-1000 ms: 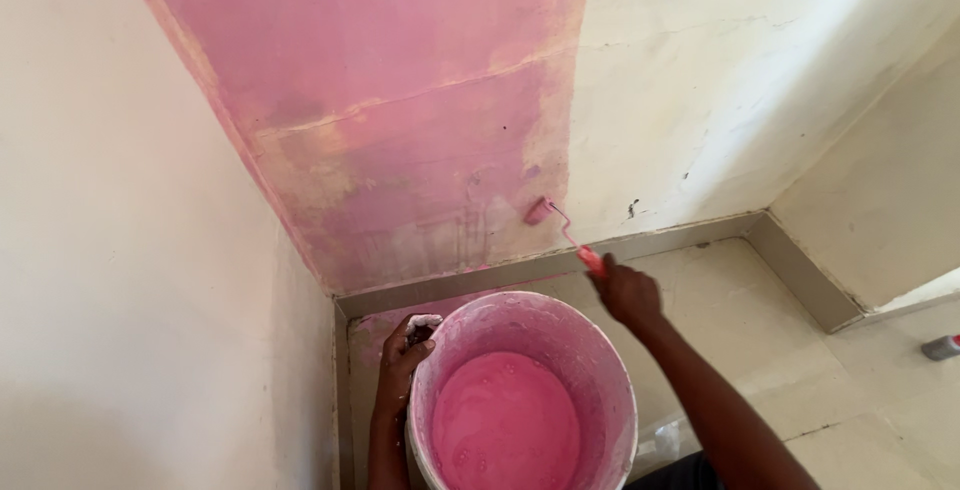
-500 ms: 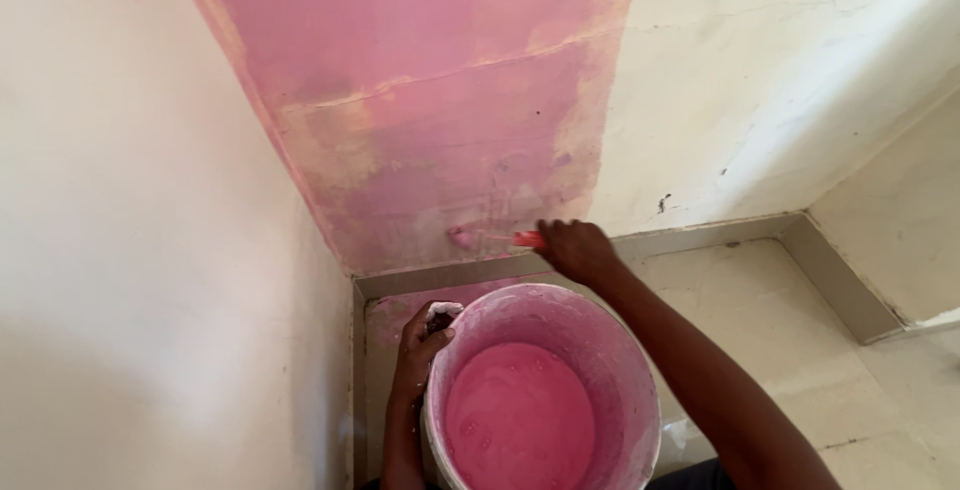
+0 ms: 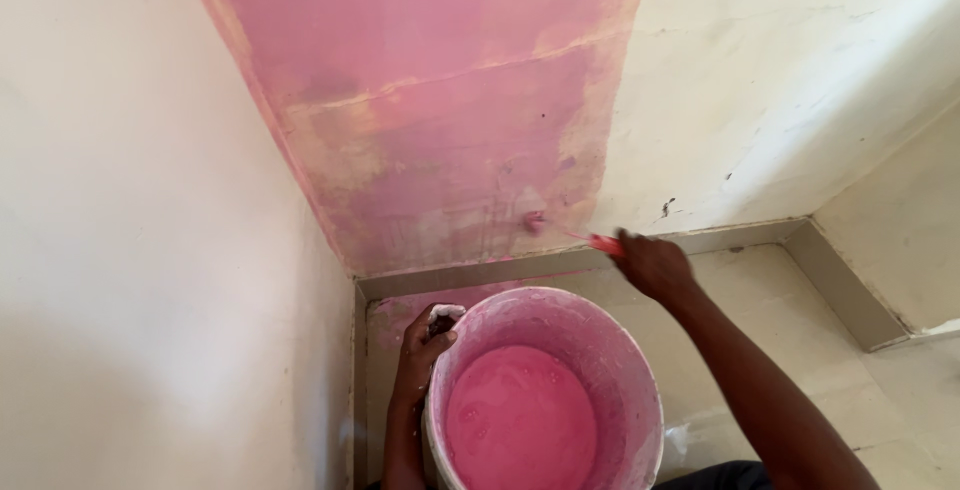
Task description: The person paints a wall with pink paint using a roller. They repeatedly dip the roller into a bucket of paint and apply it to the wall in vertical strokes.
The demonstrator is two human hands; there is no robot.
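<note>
Bucket (image 3: 545,390) at lower centre, on the floor (image 3: 800,300); roller (image 3: 535,222) above it against the wall (image 3: 450,130); skirting (image 3: 480,275) between.

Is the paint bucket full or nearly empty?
Partly full: pink paint covers the bucket's bottom, with bare inner wall above it.

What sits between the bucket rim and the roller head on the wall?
In the head view, between bucket and roller: pink-spattered floor, then the grey skirting strip. Nothing else.

paint roller (image 3: 560,230) lying low against the pink wall at 12 o'clock | bucket (image 3: 630,390) sitting upright at 6 o'clock, holding pink paint
</note>
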